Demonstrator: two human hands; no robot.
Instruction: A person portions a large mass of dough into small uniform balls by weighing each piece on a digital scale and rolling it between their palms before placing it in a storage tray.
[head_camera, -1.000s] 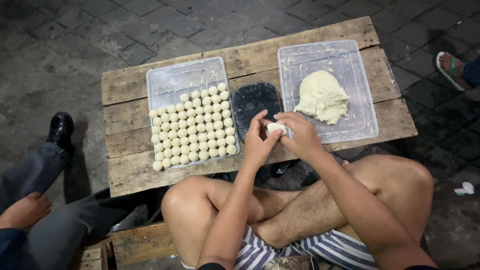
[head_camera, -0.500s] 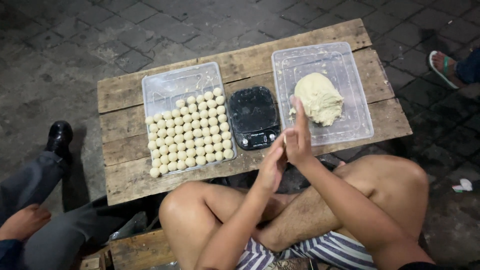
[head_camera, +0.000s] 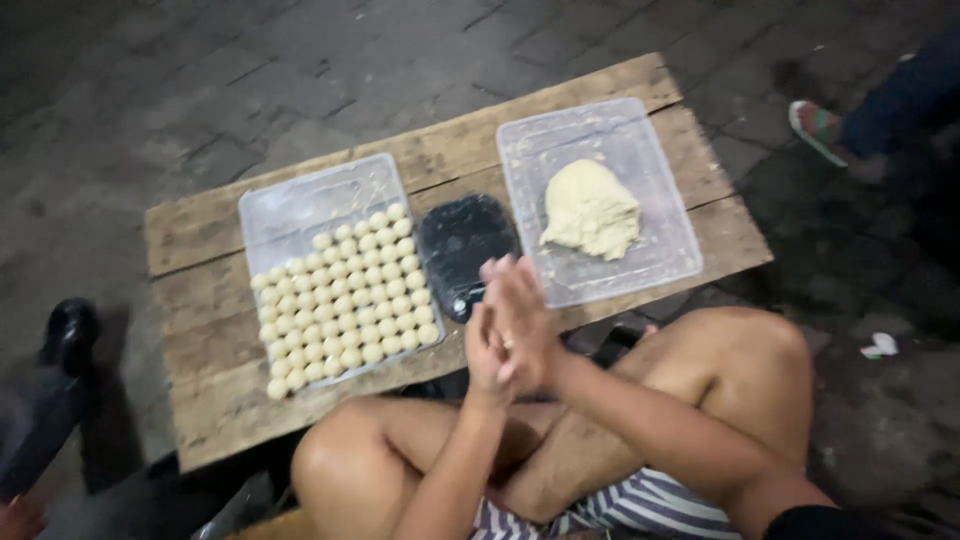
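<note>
dark paved ground (head_camera: 250, 90), with a low wooden plank table (head_camera: 200, 300) set across it, seen from above

grip: left hand (head_camera: 487, 345) and right hand (head_camera: 522, 320) pressed flat together, palm to palm, fingers straight, held just above the near edge of the table; what lies between the palms is hidden, so cannot tell whether a piece of dough is in there

just beyond the hands: black digital scale (head_camera: 462, 245), nothing on its platform, standing between the two trays

to the right: clear plastic tray (head_camera: 660, 260) holding one pale dough lump (head_camera: 590, 210), irregular, resting toward the middle

to the left: clear plastic tray (head_camera: 290, 205) with rows of small dough balls (head_camera: 345, 300) packed close, filling the near part; the far strip is bare

below: the person's bare crossed legs (head_camera: 600, 430), striped shorts at the bottom edge

margins: black shoe (head_camera: 70, 335) of another person at left; sandalled foot (head_camera: 820, 130) of another at upper right; scrap of white litter (head_camera: 878, 346) on the ground at right

step in hand, as a judgement: the rolling of a portion between the palms, going by the pressed pose and the finished balls alongside

next move, as a judgement: calls for parting the palms and carrying whatever is formed to the left, to an open spot past the last row of balls, set down lightly so that it touches its neighbours without flattening them
</note>
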